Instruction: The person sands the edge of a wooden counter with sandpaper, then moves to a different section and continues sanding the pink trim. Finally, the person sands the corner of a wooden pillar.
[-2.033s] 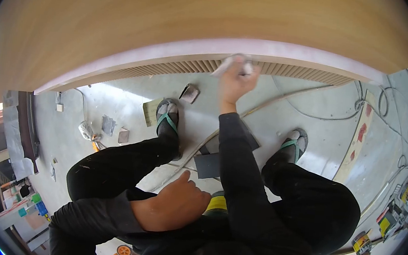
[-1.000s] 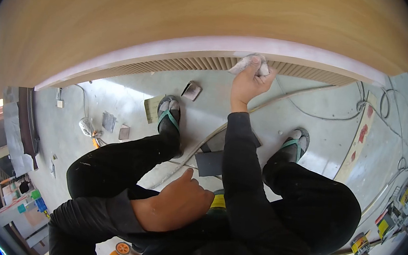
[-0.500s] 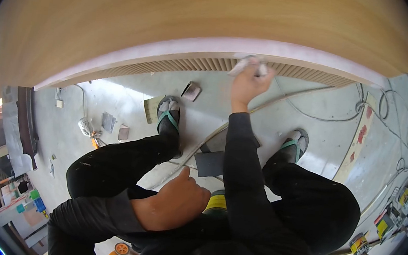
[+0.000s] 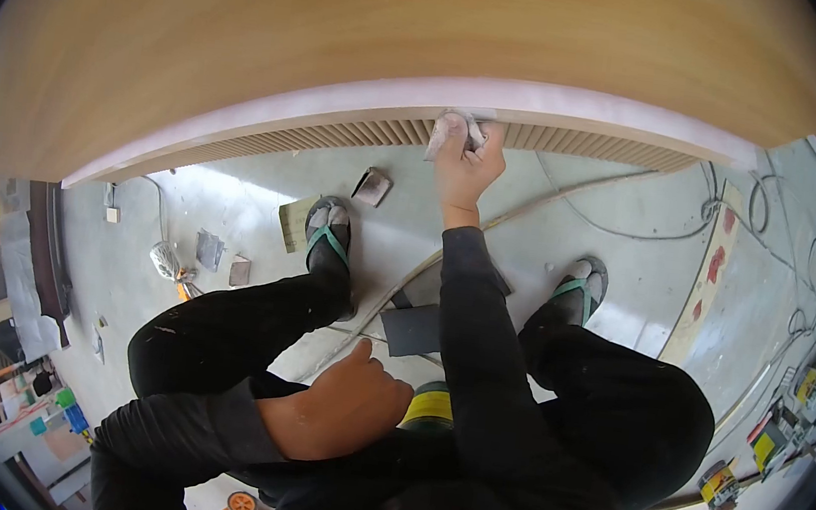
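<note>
My right hand [image 4: 469, 161] is closed round a whitish, dusty folded piece of sandpaper [image 4: 442, 136], pressed to the front edge of a wooden panel. That edge is a pale pinkish-white strip [image 4: 345, 99], with a row of ribbed wooden slats [image 4: 341, 134] below it. My left hand [image 4: 346, 404] rests over my lap with its fingers curled into a loose fist and the thumb up. I see nothing in it, though the palm is hidden. Between my knees is a round yellow-and-green thing [image 4: 431, 406], partly covered by my arm.
The broad wooden panel [image 4: 435, 16] spans the top of the view. On the floor lie a dark flat sheet [image 4: 411, 330], a small block [image 4: 372, 187], a grey sheet [image 4: 209, 250] and a cable [image 4: 577, 186]. Power tools [image 4: 719, 482] sit at the right.
My right hand has moved left along the pale edge with the folded sandpaper. The left hand keeps its place. The whole view has shifted slightly.
</note>
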Action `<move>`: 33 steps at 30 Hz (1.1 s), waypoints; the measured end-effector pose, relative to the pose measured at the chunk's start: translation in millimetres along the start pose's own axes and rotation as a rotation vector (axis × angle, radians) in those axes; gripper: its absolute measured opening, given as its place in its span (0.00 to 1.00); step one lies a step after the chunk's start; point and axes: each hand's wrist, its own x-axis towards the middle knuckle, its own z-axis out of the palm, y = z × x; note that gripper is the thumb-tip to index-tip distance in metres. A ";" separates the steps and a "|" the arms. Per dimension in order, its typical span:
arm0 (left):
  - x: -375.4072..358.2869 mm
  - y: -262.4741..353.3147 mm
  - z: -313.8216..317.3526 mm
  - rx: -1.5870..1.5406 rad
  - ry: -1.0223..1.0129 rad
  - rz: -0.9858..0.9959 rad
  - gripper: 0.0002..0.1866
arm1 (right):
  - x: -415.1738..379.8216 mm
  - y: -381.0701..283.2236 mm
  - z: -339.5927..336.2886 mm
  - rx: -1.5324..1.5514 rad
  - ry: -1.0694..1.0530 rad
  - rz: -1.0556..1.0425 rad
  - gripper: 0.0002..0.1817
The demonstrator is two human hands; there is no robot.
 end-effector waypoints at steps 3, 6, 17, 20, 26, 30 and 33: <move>2.3 4.4 -5.7 -0.022 0.083 0.027 0.04 | 25.8 -43.5 -7.7 0.171 0.340 0.336 0.15; 5.3 0.7 -2.9 -0.025 0.040 0.008 0.04 | 9.8 -30.1 -3.1 -0.047 0.165 0.308 0.13; 9.7 2.9 -3.8 0.007 -0.001 0.010 0.04 | -7.2 -30.0 6.5 -0.078 0.039 0.119 0.13; 9.0 4.7 -3.0 0.015 0.013 -0.009 0.04 | 11.9 -50.1 1.4 0.118 0.146 0.259 0.15; 8.0 3.5 -1.8 0.031 0.000 -0.005 0.05 | 0.3 -28.2 6.7 0.024 0.031 0.049 0.15; 8.8 8.3 -8.3 -0.042 0.009 0.025 0.06 | 28.8 -59.1 -1.7 0.389 0.380 0.434 0.16; 8.0 4.3 -3.3 -0.023 0.028 0.016 0.05 | 4.2 -49.1 5.1 -0.075 0.007 0.073 0.17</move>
